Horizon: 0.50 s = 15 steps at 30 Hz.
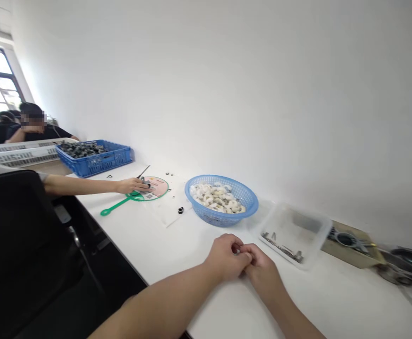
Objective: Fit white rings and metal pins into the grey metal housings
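Note:
My left hand [225,256] and my right hand [262,268] rest together on the white table [177,249], fingers curled and fingertips meeting in a pinch. What they hold between them is too small and hidden to name. Just beyond them stands a round blue basket [221,199] filled with several white rings. To its right sits a clear plastic tray [292,233] with a few metal parts inside.
A co-worker's hand [131,186] at the left rests on a green hand fan [135,197] and holds a thin tool. A blue crate [94,157] of dark parts stands behind. A small black ring [181,210] lies on a sheet. Metal parts [354,241] lie at right. A black chair [18,245] stands at left.

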Available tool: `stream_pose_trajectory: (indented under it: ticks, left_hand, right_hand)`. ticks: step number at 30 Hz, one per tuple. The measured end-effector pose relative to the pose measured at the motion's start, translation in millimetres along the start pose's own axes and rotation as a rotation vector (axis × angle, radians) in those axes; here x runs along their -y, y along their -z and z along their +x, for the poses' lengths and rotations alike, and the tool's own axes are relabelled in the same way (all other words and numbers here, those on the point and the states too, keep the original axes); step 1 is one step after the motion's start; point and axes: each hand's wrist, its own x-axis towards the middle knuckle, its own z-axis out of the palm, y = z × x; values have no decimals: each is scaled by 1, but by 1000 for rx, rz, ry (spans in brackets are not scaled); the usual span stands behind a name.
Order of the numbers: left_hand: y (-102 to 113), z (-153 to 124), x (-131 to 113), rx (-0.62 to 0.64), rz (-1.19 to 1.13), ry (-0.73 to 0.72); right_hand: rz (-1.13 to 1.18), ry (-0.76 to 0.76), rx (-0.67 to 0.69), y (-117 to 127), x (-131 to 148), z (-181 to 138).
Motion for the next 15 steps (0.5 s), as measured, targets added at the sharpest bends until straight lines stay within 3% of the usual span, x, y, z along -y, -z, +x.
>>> stream_pose_trajectory:
  ticks: [4,8,11,13,15]
  left_hand:
    - [23,-12,-3,-102,-39,-90]
    - [63,-8,5,-297,-29,-129]
    - [108,12,24,-451,117,-59]
    - [145,30,40,-572,336,105]
    - [183,49,56,-641,411,188]
  right_hand:
    - [49,-12,-19,-2,2,2]
    - [41,-26,-98,-4,7,-1]
    - [55,-32,-119,-3,9,0]
    - [14,-13,-100,1,7,3]
    - [-45,-4,-50,5,1,9]
